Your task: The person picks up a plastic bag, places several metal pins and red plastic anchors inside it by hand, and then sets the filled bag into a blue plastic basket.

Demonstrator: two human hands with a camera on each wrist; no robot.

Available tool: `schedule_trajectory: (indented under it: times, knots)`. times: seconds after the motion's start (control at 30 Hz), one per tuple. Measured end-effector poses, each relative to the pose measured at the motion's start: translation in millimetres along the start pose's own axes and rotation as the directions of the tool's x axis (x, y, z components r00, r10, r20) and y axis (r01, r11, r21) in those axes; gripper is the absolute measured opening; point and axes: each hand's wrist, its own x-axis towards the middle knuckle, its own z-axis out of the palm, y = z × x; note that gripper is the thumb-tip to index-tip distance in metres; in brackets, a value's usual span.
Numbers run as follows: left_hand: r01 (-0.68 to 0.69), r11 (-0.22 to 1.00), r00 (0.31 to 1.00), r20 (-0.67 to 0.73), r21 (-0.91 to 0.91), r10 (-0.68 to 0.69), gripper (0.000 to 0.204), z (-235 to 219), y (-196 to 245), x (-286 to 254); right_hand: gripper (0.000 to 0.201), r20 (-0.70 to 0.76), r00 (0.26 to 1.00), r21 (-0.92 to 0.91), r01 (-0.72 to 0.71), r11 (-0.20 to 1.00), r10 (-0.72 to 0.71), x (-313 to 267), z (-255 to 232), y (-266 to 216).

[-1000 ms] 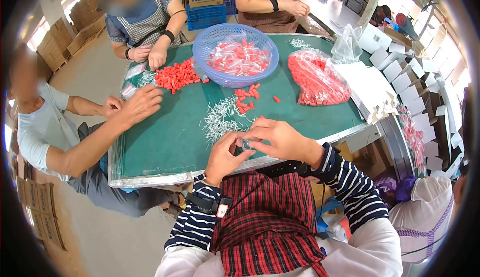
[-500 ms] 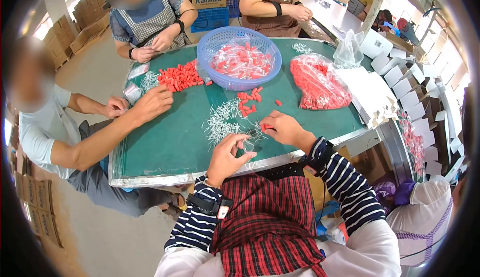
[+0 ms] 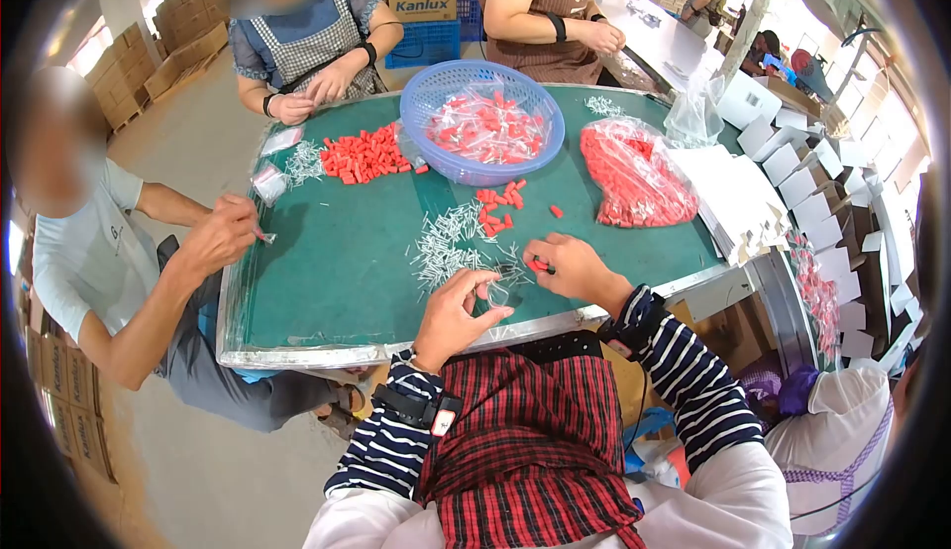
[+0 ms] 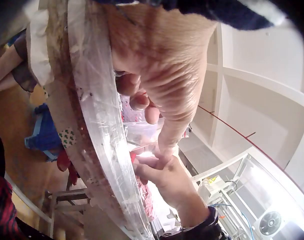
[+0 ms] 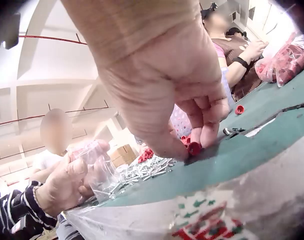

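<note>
My left hand (image 3: 454,323) holds a small clear plastic bag (image 3: 498,294) between thumb and fingers, over the near table edge. To its right, my right hand (image 3: 577,274) pinches a red plastic plug (image 3: 540,265) low over the green table. The right wrist view shows the plug's hollow round end (image 5: 194,148) at the fingertips, and the clear bag (image 5: 103,172) hanging from the left hand. Just beyond both hands lies a heap of silver screws (image 3: 446,247), with several loose red plugs (image 3: 493,224) behind it.
A blue basket (image 3: 421,143) of filled bags stands at the back. Right of it lie a large clear bag of red plugs (image 3: 639,177) and stacked white card (image 3: 738,207). Another red plug heap (image 3: 362,156) is at the left, where people work around the table.
My right hand has left the bag, moved right to the tabletop and now pinches a red plug. The left hand keeps its hold. The person at left has drawn a hand back.
</note>
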Motion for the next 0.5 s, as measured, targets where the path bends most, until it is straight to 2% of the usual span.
schedule_trajectory:
  times: [0.1, 0.23, 0.3, 0.43, 0.5]
  knots:
    - [0.004, 1.000, 1.000, 0.007, 0.005, -0.004, 0.043, -0.5, 1.3, 0.3, 0.020, -0.027, 0.997, -0.066, 0.068, 0.996, -0.070, -2.4, 3.7, 2.3]
    - [0.011, 1.000, 1.000, 0.013, 0.017, -0.011, 0.043, -0.8, 2.2, 0.4, 0.020, -0.060, 0.995, -0.103, 0.070, 0.992, -0.076, -7.8, 4.1, -7.0]
    - [0.014, 1.000, 1.000, 0.010, 0.016, -0.014, 0.043, -0.5, 2.4, 0.5, 0.020, -0.070, 0.997, -0.042, 0.016, 0.999, -0.019, -8.9, 4.3, -8.8]
    - [0.013, 1.000, 1.000, 0.003, 0.005, -0.013, 0.043, 0.4, 1.3, 0.2, 0.020, -0.087, 0.996, 0.084, -0.001, 0.996, 0.008, -9.0, 2.5, -9.6]
    - [0.016, 1.000, 1.000, 0.005, 0.005, -0.016, 0.043, 0.0, 1.7, 0.5, 0.015, -0.181, 0.983, 0.180, 0.025, 0.983, 0.008, -6.1, -1.7, -14.6]
